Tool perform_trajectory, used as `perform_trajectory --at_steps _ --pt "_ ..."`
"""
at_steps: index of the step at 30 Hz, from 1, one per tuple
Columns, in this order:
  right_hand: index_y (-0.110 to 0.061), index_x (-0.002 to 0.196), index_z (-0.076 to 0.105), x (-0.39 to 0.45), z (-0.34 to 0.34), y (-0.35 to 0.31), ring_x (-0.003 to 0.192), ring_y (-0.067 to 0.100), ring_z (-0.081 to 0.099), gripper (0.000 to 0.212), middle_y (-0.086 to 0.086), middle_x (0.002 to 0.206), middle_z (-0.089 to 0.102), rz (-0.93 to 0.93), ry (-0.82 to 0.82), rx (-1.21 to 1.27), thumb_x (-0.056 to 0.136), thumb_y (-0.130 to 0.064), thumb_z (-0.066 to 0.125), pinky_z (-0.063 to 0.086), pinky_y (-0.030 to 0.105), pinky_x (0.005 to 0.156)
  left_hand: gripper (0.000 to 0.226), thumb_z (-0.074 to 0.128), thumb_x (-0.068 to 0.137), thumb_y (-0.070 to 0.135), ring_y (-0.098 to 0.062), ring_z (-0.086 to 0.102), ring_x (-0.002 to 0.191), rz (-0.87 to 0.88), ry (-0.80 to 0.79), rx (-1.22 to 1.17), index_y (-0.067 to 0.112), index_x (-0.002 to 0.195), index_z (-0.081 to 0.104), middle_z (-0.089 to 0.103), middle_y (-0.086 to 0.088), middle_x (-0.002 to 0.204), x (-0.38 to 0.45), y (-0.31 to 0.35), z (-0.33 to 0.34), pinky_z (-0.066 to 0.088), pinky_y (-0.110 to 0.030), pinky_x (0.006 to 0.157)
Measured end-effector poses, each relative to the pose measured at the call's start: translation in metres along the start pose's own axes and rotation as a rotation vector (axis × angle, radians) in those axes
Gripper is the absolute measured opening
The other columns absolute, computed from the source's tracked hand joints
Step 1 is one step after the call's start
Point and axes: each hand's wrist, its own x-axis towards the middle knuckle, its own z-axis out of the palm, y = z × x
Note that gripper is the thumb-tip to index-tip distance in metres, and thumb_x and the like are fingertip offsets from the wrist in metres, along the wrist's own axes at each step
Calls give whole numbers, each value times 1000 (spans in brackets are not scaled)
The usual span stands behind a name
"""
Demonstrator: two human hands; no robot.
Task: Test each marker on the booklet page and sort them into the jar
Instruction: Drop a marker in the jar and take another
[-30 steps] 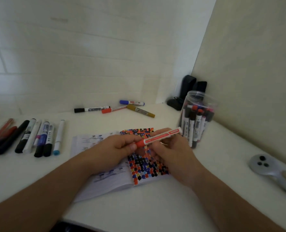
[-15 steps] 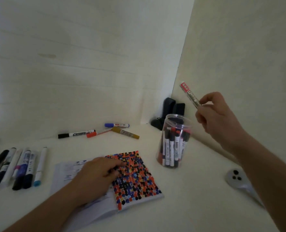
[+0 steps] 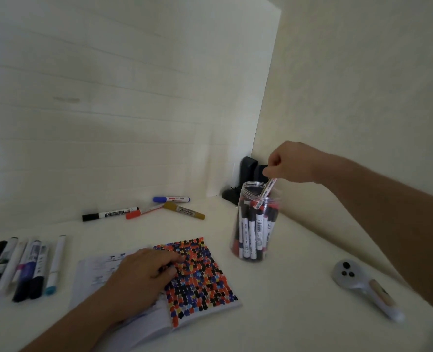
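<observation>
Clear plastic jar (image 3: 258, 222) on the desk (image 3: 286, 313) is receiving a red-capped marker (image 3: 265, 194) pinched by the right hand (image 3: 290, 161), left hand (image 3: 144, 273) fingers pressing the booklet (image 3: 197, 275); crowded markers could jam it, tipping the jar.

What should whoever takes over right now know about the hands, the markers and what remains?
Right hand: pinches a red marker by its top, lower end already inside the jar mouth, not yet let go.
Left hand: rests flat on the booklet, fingers on the dotted page.
Done: the jar holds many markers standing upright.
Left: release this one, then test the row at left and the four loose ones at the back, judging by where they lie.
</observation>
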Motion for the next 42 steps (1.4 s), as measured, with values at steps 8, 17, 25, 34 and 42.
perform_trajectory --at_steps 8,17,25,34,42 --pt "-21 99 65 16 21 -20 91 17 60 34 -4 97 64 -65 -16 -105 96 -55 62 49 35 77 35 49 105 43 4 48 110 -15 3 0 48 139 54 56 29 120 1 -2 2 43 -26 101" --pt "-39 81 56 -16 67 -16 89 18 62 41 -6 92 63 -52 -205 -43 107 -55 29 54 43 87 33 49 105 42 5 47 108 4 18 9 50 137 54 55 31 113 1 0 1 43 -25 98" --pt "-34 90 75 -40 91 20 93 11 62 31 -17 97 67 -202 259 285 93 -26 45 50 35 82 32 50 105 41 3 46 107 21 -2 -7 55 134 52 44 40 105 0 2 0 43 -29 102" --pt "-12 119 75 -52 106 0 119 24 49 48 3 122 66 -254 697 211 89 -26 41 35 28 99 35 51 104 44 2 42 112 6 -34 80 48 139 53 52 33 124 0 4 -1 38 -30 107" --pt "-36 130 64 -47 188 -105 104 2 55 33 -14 120 58 -327 -72 458 99 -28 57 51 31 100 20 63 100 35 11 62 102 -174 -353 -187 44 116 71 68 26 115 27 3 -35 47 -18 93"
